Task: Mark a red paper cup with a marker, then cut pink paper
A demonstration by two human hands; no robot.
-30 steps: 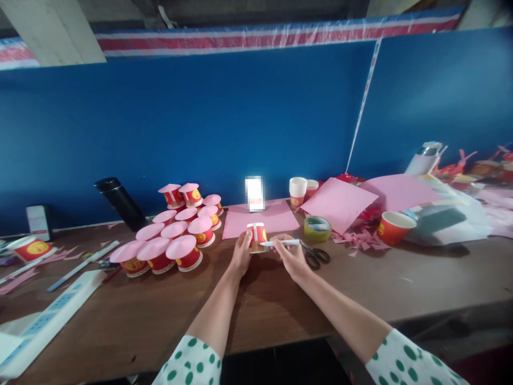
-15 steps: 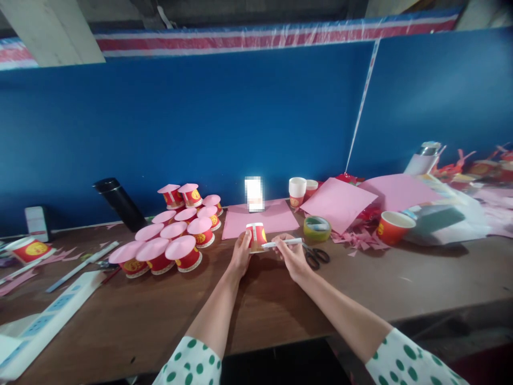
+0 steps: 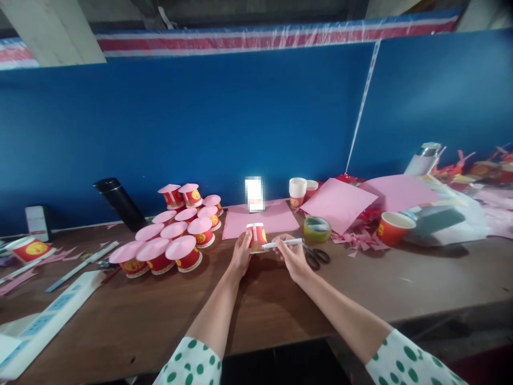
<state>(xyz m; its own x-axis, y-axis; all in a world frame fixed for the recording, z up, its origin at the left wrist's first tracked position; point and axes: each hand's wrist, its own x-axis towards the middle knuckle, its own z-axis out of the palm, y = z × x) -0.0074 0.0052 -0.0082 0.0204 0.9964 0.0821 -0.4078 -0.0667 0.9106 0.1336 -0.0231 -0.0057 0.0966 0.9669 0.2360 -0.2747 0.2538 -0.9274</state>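
A small red paper cup (image 3: 256, 238) with a yellow emblem is above the brown table, with my left hand (image 3: 241, 254) closed on its left side. My right hand (image 3: 289, 255) pinches a white pen (image 3: 286, 243), whose left end is at the lower right of the cup. Behind the cup lies a pink sheet (image 3: 272, 218), and a bright pixelated screen (image 3: 255, 193) stands at its back. Black scissors (image 3: 317, 258) and a roll of tape (image 3: 317, 229) lie just right of my right hand.
Several red cups with pink cone tops (image 3: 183, 250) stand on the left, before a black bottle (image 3: 120, 203). A power strip (image 3: 52, 323) lies at the left front. Pink paper (image 3: 340, 206), scraps and a red cup (image 3: 395, 227) are on the right, below a blue partition (image 3: 200, 117).
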